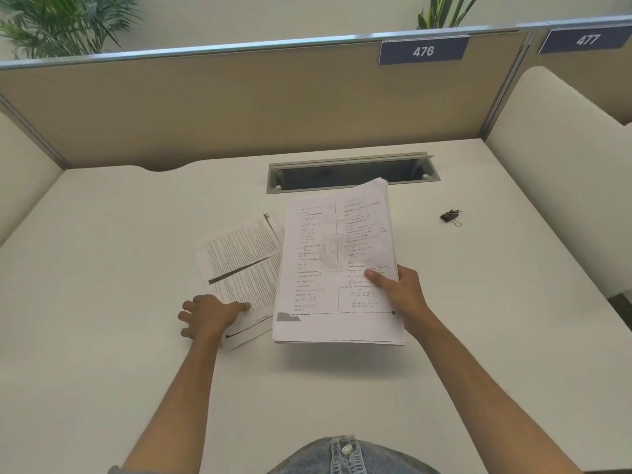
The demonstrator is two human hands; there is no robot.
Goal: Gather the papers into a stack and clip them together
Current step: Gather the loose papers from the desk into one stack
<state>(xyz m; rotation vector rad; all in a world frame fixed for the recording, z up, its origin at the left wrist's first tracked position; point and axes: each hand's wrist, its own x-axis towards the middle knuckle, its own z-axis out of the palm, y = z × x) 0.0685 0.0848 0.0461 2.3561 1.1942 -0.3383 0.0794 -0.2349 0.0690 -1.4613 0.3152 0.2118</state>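
My right hand (398,290) grips the right edge of a stack of printed papers (328,268), thumb on top, holding it slightly above the white desk (102,268). To its left a loose printed sheet (239,265) lies flat on the desk, partly tucked under the stack's left edge. My left hand (212,314) rests on that sheet's lower left corner, thumb pressing the page and fingers spread on the desk. A small dark binder clip (451,216) lies on the desk to the far right, apart from both hands.
A metal cable slot (352,172) is set into the desk behind the papers. Beige partition walls (239,107) close off the back, with cushioned panels at both sides. Number plates 476 and 477 hang on the partition.
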